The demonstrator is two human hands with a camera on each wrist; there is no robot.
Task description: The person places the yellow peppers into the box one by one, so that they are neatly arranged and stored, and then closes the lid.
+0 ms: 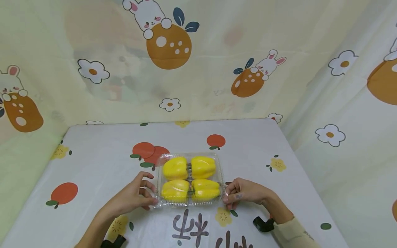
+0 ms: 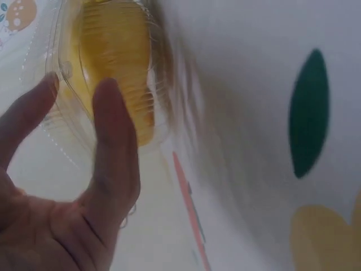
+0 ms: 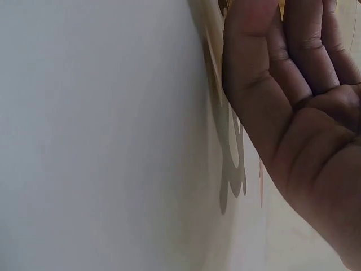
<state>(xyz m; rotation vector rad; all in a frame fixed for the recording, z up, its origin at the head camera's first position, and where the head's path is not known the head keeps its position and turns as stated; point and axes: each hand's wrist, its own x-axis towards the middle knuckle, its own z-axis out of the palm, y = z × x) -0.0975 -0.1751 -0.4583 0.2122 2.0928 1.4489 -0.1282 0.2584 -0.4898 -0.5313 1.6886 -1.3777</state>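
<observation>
A lidded clear plastic clamshell box (image 1: 190,204) sits on the table with several yellow bell peppers (image 1: 175,168) in two rows inside. They look like toy peppers. At its near left corner my left hand (image 1: 134,194) has fingers spread, the thumb (image 2: 113,135) right at the box's edge. Beside it in the left wrist view, a fingertip (image 2: 52,84) reaches the rim. On the opposite side my right hand (image 1: 243,191) pinches the near right corner between thumb and fingers. In the right wrist view, the right thumb (image 3: 248,62) hides most of the box.
A white cloth printed with fruit and flowers covers the table (image 1: 102,148). Cream curtains (image 1: 214,75) with rabbit prints hang at the back and sides. Black straps or mounts (image 1: 263,224) show by both wrists.
</observation>
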